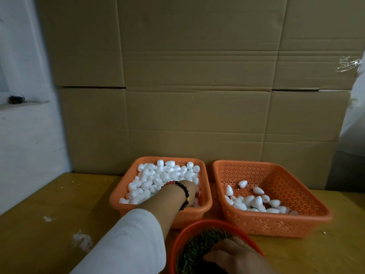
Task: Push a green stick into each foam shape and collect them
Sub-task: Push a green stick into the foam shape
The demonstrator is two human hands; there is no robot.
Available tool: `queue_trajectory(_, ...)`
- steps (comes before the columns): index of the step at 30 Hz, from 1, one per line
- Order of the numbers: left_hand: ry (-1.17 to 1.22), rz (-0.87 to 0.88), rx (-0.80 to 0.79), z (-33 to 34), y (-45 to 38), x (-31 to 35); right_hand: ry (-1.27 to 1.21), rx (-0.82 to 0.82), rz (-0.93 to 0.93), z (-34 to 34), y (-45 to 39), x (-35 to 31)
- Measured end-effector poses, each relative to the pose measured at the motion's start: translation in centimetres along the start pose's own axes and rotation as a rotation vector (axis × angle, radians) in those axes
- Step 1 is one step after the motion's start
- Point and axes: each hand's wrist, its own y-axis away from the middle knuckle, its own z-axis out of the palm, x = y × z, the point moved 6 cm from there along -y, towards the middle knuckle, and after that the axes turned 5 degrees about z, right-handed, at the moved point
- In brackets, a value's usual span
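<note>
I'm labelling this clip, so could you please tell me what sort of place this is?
Probably a small craft-assembly workbench in a storeroom or workshop: flattened cardboard cartons stand behind a wooden table, with orange baskets of white foam shapes and a bowl of green sticks.

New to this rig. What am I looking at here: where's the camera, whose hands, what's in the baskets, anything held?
No robot: one wide-angle camera worn on a person's head, looking forward and down. The left hand, with a bead bracelet, reaches into the left orange basket, full of white foam shapes; its fingers are buried, so any grip is hidden. The right hand rests in a round red bowl of green sticks; its fingers are hidden too. The right orange basket holds fewer foam pieces. Everything sits on a wooden table, with cardboard behind.
</note>
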Motion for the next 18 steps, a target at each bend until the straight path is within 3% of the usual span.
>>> queue_trajectory(1, 0.059, -0.014, 0.023, -0.2, 0.2, 0.0, 0.063, -0.102, 0.006, 0.9, 0.2, 0.0)
queue_trajectory(3, 0.065, 0.018, 0.062, -0.7, 0.5, -0.2, 0.099, -0.142, 0.032, 1.4, 0.5, 0.3)
queue_trajectory(8, 0.366, -0.125, 0.288, -2.6, 2.3, -2.3, 0.128, -0.181, 0.002, 1.3, 0.4, 0.1)
queue_trajectory(10, 0.664, -0.105, 0.38, -3.2, 3.3, -2.4, 0.142, -0.24, -0.007, 1.5, 0.4, 0.1)
queue_trajectory(12, 1.112, -0.038, 0.468, -3.5, 4.6, -1.9, 0.161, -0.272, -0.003, 1.5, 0.4, 0.3)
queue_trajectory(14, 1.463, -0.007, 0.538, -3.4, 6.1, -1.3, 0.209, -0.219, 0.012, 0.7, 0.2, 0.0)
queue_trajectory(18, 1.966, 0.048, 0.602, -2.3, 8.5, 0.5, 0.261, -0.237, 0.038, 0.5, 0.8, -0.1)
